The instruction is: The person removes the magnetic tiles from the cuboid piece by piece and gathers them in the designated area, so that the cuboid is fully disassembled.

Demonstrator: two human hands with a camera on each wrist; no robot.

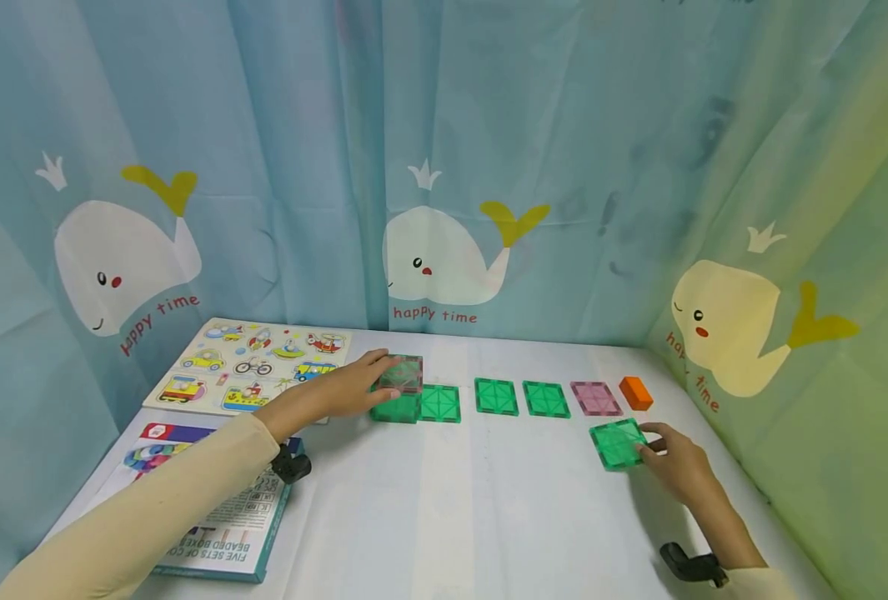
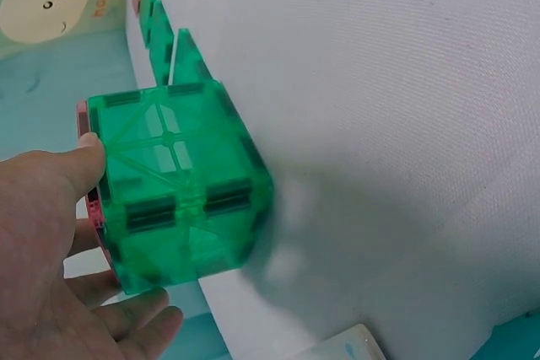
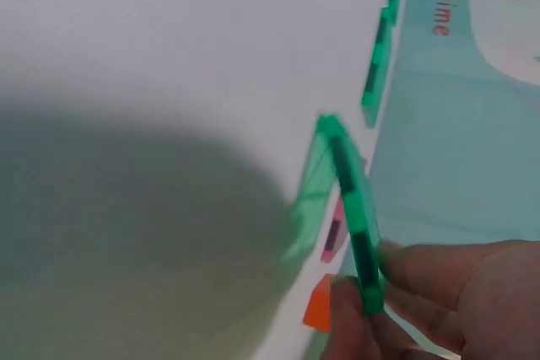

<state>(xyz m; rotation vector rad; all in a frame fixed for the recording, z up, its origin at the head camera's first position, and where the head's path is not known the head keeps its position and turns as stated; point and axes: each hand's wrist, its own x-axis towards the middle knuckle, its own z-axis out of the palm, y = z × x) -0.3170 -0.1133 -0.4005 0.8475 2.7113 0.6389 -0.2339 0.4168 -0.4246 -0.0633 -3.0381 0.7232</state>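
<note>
My left hand (image 1: 355, 388) is at a boxy block of translucent magnetic tiles (image 2: 169, 183), thumb on one edge and fingers around the other side. Its visible faces are green, and a pink tile (image 1: 408, 375) forms the upper face. A flat green tile (image 1: 440, 404) lies right beside the block. At the right, my right hand (image 1: 678, 463) pinches a single green magnetic tile (image 1: 614, 445) by its edge between thumb and fingers. In the right wrist view this tile is seen nearly edge-on, tilted, with a shadow on the table.
Two green tiles (image 1: 496, 397), a pink tile (image 1: 596, 398) and an orange block (image 1: 635, 393) lie in a row towards the back. On the left are a picture puzzle board (image 1: 211, 392) and a bead box (image 1: 241, 533). A whale-print curtain (image 1: 323, 167) closes off the back and sides.
</note>
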